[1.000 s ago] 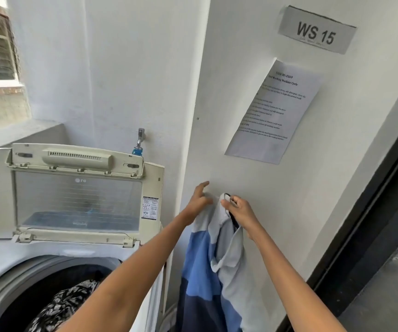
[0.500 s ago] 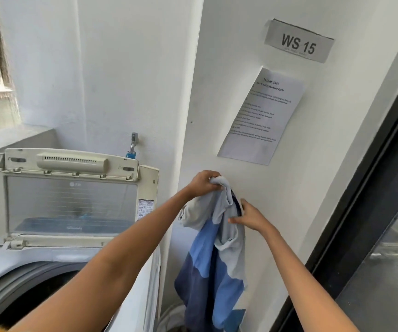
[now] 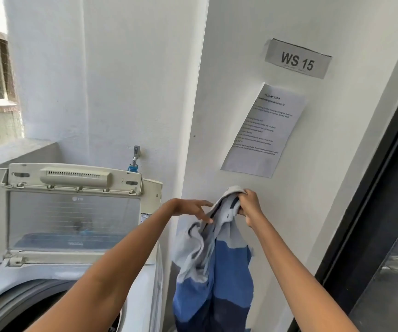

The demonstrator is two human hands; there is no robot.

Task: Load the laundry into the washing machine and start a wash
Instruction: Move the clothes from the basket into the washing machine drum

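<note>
honestly, right hand [image 3: 247, 205] is bunched round the collar of the striped polo shirt [image 3: 217, 264], hanging beside the washing machine [image 3: 142, 291]; left hand [image 3: 193, 208] has straight fingers touching it. i'd gather it, then swing over the drum.

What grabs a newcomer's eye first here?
The blue-and-grey striped shirt hanging at centre, gripped at its top by the right hand while the left hand touches its collar. Left of it, the washing machine stands with its lid up; a "WS 15" sign is on the wall above.

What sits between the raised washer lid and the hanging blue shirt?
In the head view, the person's left forearm crosses that gap, over the washer's right edge, from the raised lid towards the shirt.
</note>
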